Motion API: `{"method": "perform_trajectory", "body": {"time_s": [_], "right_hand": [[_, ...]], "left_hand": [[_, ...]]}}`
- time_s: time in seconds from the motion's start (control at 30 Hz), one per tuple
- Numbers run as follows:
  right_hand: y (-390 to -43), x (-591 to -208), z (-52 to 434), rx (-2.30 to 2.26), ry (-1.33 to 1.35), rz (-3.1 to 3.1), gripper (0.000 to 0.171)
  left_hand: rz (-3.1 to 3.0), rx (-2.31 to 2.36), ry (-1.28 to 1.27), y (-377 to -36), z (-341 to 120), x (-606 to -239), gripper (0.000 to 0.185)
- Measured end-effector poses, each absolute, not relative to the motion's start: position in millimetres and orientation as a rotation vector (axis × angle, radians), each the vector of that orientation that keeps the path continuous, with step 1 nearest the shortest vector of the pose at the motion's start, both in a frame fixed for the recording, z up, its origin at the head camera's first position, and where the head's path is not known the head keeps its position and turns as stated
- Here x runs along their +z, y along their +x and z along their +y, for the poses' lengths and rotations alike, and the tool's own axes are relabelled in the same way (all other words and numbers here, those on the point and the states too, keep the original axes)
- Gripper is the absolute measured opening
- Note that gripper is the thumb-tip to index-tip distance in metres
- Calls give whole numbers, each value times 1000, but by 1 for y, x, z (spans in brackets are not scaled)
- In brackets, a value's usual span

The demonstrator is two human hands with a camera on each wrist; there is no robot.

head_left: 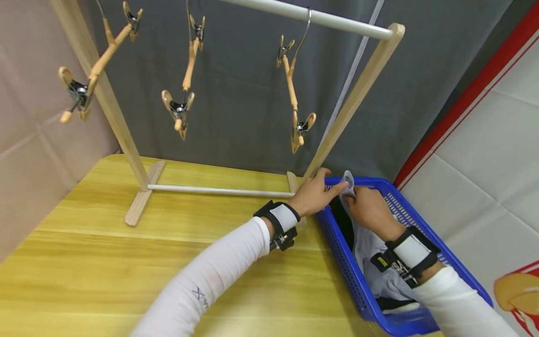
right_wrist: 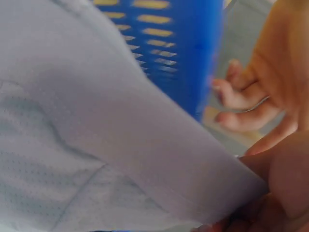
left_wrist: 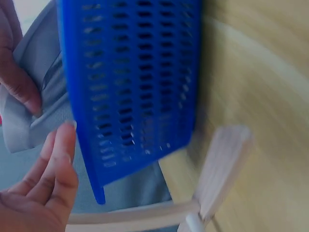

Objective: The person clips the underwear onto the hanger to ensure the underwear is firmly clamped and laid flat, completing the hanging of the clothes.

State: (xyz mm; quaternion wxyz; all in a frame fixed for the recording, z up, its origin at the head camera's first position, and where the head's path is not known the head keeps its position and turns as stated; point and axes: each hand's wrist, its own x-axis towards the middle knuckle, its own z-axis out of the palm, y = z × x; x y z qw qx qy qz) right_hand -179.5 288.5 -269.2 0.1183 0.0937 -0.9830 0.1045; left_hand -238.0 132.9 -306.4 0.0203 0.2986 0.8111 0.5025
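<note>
Underneath everything lies a yellow wooden table [head_left: 126, 262], with a wooden rack [head_left: 353, 100] standing at its far side before a dark grey curtain [head_left: 244, 93]. Three clip hangers [head_left: 185, 79] hang from the rack's white rail [head_left: 311, 16], well above the hands. A blue basket [head_left: 358, 276] sits at the table's right edge, its near corner just past the table's front; to its right is a white padded wall with a red stripe.

A grey garment [head_left: 370, 252] lies in the basket, one corner of it lifted over the far rim. The right hand [head_left: 368, 208] reaches into the basket from the near side and pinches that corner between thumb and fingers. The left hand [head_left: 313, 194] comes in across the table, forearm angled to the right, wrist above the basket's left wall; its fingers are mostly extended, with the fingertips touching the same raised corner. The left wrist view shows the left fingers loosely spread beside the cloth rather than wrapped round it.

Both arms wear white sleeves with black wrist straps. A small mark on the left sleeve [head_left: 200, 296] is too small to read.

Open tabletop stretches left of the basket, between the rack's foot [head_left: 141, 199] and the near edge.
</note>
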Motion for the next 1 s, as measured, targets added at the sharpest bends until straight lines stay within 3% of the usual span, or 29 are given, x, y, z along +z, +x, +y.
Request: {"method": "perform_trajectory", "body": {"time_s": [0.2, 0.5, 0.7, 1.0], "right_hand": [[-175, -262, 273, 236, 433, -2790, 32], [-173, -258, 256, 181, 538, -2870, 18], [-170, -257, 247, 160, 532, -2944, 15], [-168, -257, 243, 191, 539, -2953, 8]], "left_hand": [[2182, 1746, 914, -240, 134, -301, 64], [2030, 1823, 791, -244, 128, -287, 48], [2213, 1752, 819, -245, 117, -277, 22], [2493, 1509, 702, -241, 102, -269, 18]]}}
